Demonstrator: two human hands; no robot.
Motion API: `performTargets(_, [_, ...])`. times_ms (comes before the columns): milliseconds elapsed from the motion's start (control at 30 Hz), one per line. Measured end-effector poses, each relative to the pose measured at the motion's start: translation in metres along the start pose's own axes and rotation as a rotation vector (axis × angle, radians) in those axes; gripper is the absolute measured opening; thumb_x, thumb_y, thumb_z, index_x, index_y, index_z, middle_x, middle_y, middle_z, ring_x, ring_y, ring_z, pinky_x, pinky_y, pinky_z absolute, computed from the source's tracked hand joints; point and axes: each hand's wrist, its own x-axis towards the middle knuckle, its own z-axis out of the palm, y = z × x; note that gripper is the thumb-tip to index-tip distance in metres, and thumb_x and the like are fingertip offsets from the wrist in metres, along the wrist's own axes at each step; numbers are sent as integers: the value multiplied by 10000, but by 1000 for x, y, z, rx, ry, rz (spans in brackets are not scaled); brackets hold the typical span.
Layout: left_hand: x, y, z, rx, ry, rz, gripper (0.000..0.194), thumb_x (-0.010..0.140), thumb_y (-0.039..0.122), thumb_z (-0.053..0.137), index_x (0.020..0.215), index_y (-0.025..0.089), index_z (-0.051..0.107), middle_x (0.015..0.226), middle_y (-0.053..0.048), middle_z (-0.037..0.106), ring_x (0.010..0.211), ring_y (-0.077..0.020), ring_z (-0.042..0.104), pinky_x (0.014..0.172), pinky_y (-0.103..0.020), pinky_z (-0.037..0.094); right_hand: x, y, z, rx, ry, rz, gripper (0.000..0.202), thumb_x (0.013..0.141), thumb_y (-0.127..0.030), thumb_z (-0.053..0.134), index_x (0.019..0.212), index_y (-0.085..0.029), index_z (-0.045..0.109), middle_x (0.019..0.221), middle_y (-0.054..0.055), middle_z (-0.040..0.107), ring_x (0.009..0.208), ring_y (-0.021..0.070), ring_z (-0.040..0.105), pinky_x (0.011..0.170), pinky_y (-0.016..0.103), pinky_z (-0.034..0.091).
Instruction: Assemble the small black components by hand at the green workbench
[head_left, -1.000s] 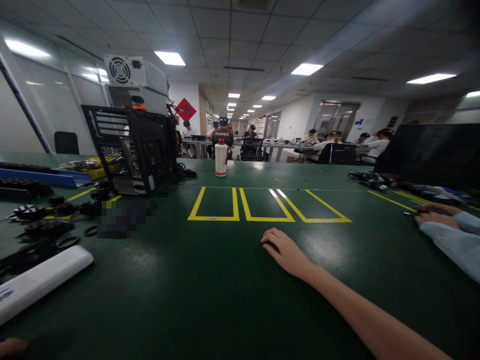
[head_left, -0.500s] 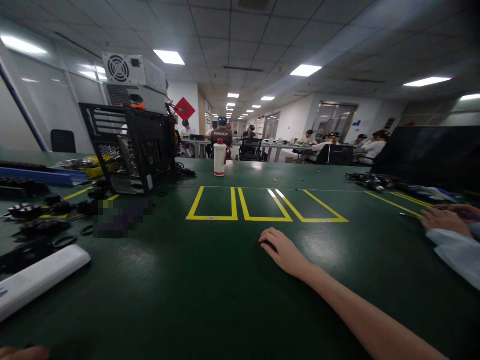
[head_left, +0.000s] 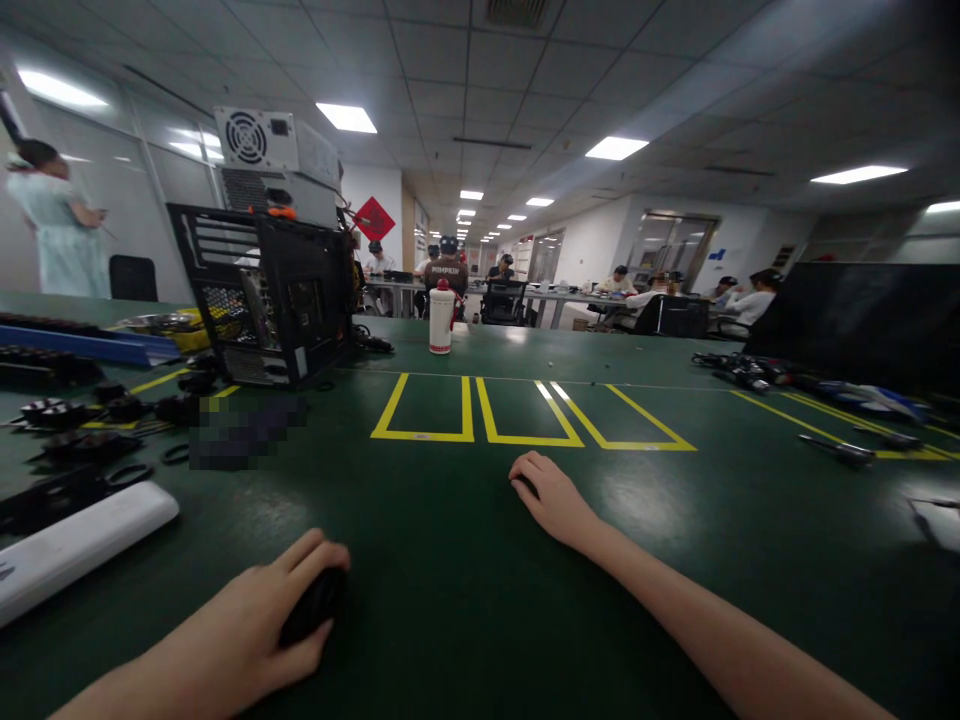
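My left hand (head_left: 262,610) is low on the left, its fingers and thumb closed round a small black object (head_left: 315,605) just above or on the green table (head_left: 450,560). What that object is I cannot make out. Resting on the table right of the middle, my right hand (head_left: 551,495) has its fingers curled together and the thumb under them; whether anything is between them is hidden. Beyond it are three yellow tape outlines (head_left: 531,440). A white bottle (head_left: 440,322) with a red lid stands behind them.
At the left stands a black computer case (head_left: 262,290) with power supplies (head_left: 262,140) on top. A white bar-shaped object (head_left: 90,545) and black parts (head_left: 82,450) lie nearer. Cables and a black-handled tool (head_left: 844,450) are at the right. A person (head_left: 64,225) stands back left.
My left hand has come in from the bottom left corner with the black object. My right hand has barely moved. The other person's hands at the right are gone, and a person appears back left.
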Motion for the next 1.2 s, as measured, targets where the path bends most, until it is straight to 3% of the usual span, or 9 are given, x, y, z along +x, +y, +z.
performTargets(67, [36,20,-3,-82,-119,120,360,733,344,439,1084,265,430,1047,-13,463,794,-162,563,696,-271,449,10,-1,5,28,24,-6,162,810,-237,394,879,-191,533,942,49,514,856,164,502,755,331,425])
performTargets(133, [76,36,-2,-124,-145,187,380,721,377,471,1082,276,411,1034,-7,449,788,-160,555,665,-262,454,23,0,12,81,51,5,151,798,-252,420,839,-181,547,909,48,532,839,159,510,747,318,423])
performTargets(300, [163,61,24,-83,2,270,397,710,373,496,1075,250,398,1022,-32,446,828,-198,535,685,-300,453,54,11,29,349,149,191,257,806,-359,386,808,-160,548,757,25,581,704,140,543,679,301,431])
performTargets(433, [202,74,43,-75,83,310,380,703,358,511,1046,226,411,1005,-44,449,811,-197,538,679,-308,453,58,18,32,541,131,204,287,774,-418,428,840,-169,556,777,20,605,732,141,567,703,301,440])
performTargets(667, [217,77,54,-133,150,379,368,713,327,510,1055,233,415,1083,-36,455,867,-192,535,686,-299,454,63,16,30,872,78,289,303,690,-333,581,940,-170,530,950,60,618,904,158,571,839,335,424])
performTargets(867, [221,71,58,-240,165,357,515,667,310,573,1137,254,370,1093,-27,484,936,-222,518,741,-340,448,66,18,29,909,20,381,422,663,-277,623,1051,-175,490,990,85,609,912,197,574,848,407,425])
performTargets(1033, [223,64,60,-363,86,337,714,641,327,613,1238,227,235,1190,-77,424,963,-258,518,772,-384,446,63,13,30,869,41,289,317,690,-219,581,999,-167,534,1018,67,596,940,181,564,881,391,414])
performTargets(1200, [216,61,59,-360,113,438,680,676,357,600,1231,198,241,1197,-100,407,1048,-266,461,847,-399,409,55,3,28,838,60,150,258,702,-159,541,960,-166,528,978,50,592,944,161,566,892,356,421])
